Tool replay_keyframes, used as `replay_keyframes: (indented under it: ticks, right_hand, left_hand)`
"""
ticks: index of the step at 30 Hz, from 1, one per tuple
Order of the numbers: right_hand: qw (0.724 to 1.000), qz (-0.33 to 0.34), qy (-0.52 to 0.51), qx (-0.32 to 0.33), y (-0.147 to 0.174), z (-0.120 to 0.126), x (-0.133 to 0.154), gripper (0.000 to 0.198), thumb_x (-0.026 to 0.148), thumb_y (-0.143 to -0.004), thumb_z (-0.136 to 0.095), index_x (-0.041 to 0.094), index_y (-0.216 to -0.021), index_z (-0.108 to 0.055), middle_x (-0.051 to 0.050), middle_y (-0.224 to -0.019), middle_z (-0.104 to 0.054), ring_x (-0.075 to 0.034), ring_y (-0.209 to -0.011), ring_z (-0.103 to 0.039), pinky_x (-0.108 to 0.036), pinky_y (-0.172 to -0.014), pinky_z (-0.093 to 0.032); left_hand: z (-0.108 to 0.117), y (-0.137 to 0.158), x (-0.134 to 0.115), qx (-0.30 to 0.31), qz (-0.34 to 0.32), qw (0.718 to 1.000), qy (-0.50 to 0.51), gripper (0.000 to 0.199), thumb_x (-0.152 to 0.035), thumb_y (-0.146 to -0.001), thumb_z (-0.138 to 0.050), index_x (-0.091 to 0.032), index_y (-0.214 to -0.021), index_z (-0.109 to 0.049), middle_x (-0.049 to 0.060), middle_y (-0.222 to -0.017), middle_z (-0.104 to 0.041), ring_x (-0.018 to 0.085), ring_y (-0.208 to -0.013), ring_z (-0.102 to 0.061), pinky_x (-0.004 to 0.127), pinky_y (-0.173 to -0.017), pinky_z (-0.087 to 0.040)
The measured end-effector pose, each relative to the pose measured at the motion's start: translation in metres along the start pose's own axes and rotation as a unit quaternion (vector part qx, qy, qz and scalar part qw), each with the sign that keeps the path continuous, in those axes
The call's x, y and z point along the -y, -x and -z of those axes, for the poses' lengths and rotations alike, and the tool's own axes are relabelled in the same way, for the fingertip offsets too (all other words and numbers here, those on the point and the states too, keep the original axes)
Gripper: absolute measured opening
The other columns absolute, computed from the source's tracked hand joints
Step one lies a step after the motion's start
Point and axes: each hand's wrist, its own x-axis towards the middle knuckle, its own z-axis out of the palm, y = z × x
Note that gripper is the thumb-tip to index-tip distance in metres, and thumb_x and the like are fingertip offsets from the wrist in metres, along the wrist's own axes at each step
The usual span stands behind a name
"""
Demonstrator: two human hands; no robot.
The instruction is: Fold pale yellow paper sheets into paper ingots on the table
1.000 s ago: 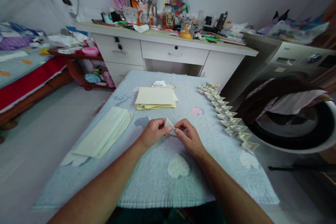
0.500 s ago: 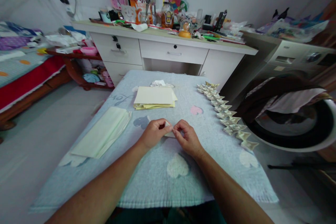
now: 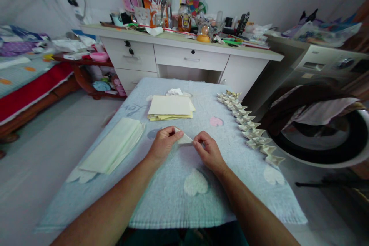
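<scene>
Between my hands, over the middle of the cloth-covered table, is a small folded piece of pale paper with a triangular outline. My left hand pinches its upper left part between thumb and fingers. At its right corner, my right hand closes thumb and forefinger on the tip. Beyond the hands lies a stack of cream and yellow paper sheets. A pile of pale green paper rests at the left. Along the right side runs a row of folded paper boats, several of them, set close together.
The light blue cloth has heart patterns. A crumpled white tissue lies behind the paper stack. Past the table stands a white desk crowded with bottles and small items. A washing machine with its round door open is at right, a bed at left.
My hands have drawn slightly apart, the left one moving left and up. More of the folded paper now shows between them, as a triangle.
</scene>
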Motion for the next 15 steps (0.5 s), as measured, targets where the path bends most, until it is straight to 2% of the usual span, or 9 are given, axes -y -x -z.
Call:
replay_keyframes:
  ticks: [3,5,10,15]
  right_hand:
    - [1.0,-0.004,-0.006,-0.01,0.0004,0.002,0.0003,0.014,0.024,-0.087,-0.051,0.019,-0.075,-0.052,0.0,-0.074,-0.051,-0.015,-0.075,-0.049,-0.027,-0.071,-0.037]
    - [0.999,-0.01,-0.02,-0.023,0.0005,0.0031,0.0011,0.015,0.025,-0.088,-0.05,0.019,-0.075,-0.052,0.0,-0.075,-0.05,-0.015,-0.075,-0.048,-0.026,-0.071,-0.037]
    - [0.994,-0.037,-0.102,-0.016,0.0008,0.0011,0.0024,0.014,0.03,-0.088,-0.051,0.018,-0.082,-0.055,0.0,-0.077,-0.051,-0.013,-0.073,-0.048,-0.025,-0.068,-0.037]
    - [0.977,-0.081,-0.194,0.032,0.0016,-0.0054,-0.0014,0.015,0.033,-0.084,-0.058,0.018,-0.081,-0.055,0.003,-0.069,-0.049,-0.01,-0.061,-0.043,-0.023,-0.058,-0.034]
  left_hand:
    - [0.0028,-0.0019,-0.0001,-0.032,0.017,0.999,0.022,0.026,-0.037,-0.072,-0.069,-0.015,-0.066,-0.056,-0.008,-0.05,-0.039,0.005,-0.046,-0.03,0.019,-0.046,-0.022]
    - [0.0039,-0.0023,-0.0002,-0.023,0.028,0.999,0.027,0.026,-0.038,-0.071,-0.069,-0.015,-0.069,-0.057,-0.008,-0.05,-0.04,0.005,-0.044,-0.029,0.019,-0.045,-0.021]
    - [0.0,0.0012,0.0014,0.093,0.044,0.995,-0.02,0.023,-0.036,-0.073,-0.068,-0.014,-0.072,-0.062,-0.006,-0.055,-0.048,0.006,-0.048,-0.035,0.019,-0.049,-0.027]
    - [-0.0035,0.0032,0.0062,0.139,0.037,0.989,-0.043,0.02,-0.033,-0.076,-0.067,-0.014,-0.08,-0.063,-0.006,-0.06,-0.048,0.006,-0.053,-0.04,0.019,-0.052,-0.03]
